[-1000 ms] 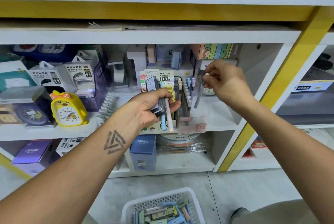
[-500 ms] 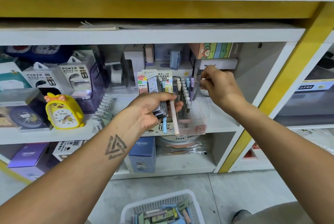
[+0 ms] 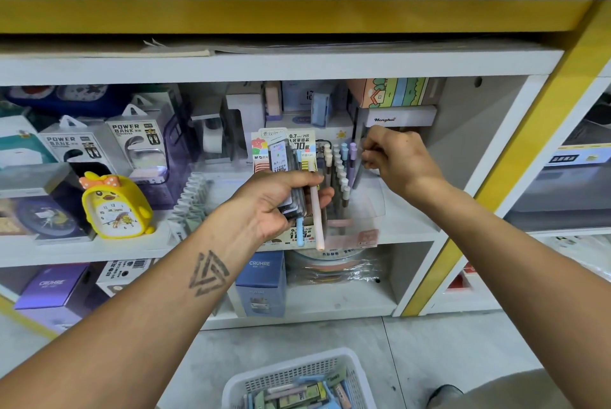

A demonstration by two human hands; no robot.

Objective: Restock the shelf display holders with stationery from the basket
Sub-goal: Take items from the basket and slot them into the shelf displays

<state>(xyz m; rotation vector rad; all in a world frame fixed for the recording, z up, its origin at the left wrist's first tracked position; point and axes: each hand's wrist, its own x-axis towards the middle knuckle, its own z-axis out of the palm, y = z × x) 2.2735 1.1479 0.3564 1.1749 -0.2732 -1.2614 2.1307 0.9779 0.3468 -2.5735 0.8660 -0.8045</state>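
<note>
Far left, middle shelf: two boxed chargers printed "POWER BANK", standing upright behind a yellow duck alarm clock. Lower shelf: purple box and blue box, both marked "CRUHRE".

Centre: left hand, fingers curled round a mixed bundle, namely flat lead-refill cases reading "0.7", "HB" and "100", plus a pink pen and a blue pen. Both pens run near-vertical, lower ends pointing down below the palm; the cases rise above the fingers.

Just right of that hand: clear display holder on the middle shelf, with pastel-capped pens standing upright in stepped rows, caps up.

Right: right hand, fingers bent in a pinch beside the holder's rear row; what it pinches is too small to make out. Above it, a white box lettered "Henghui".

Bottom: white perforated basket on the floor, holding assorted stationery, well below both hands.
</note>
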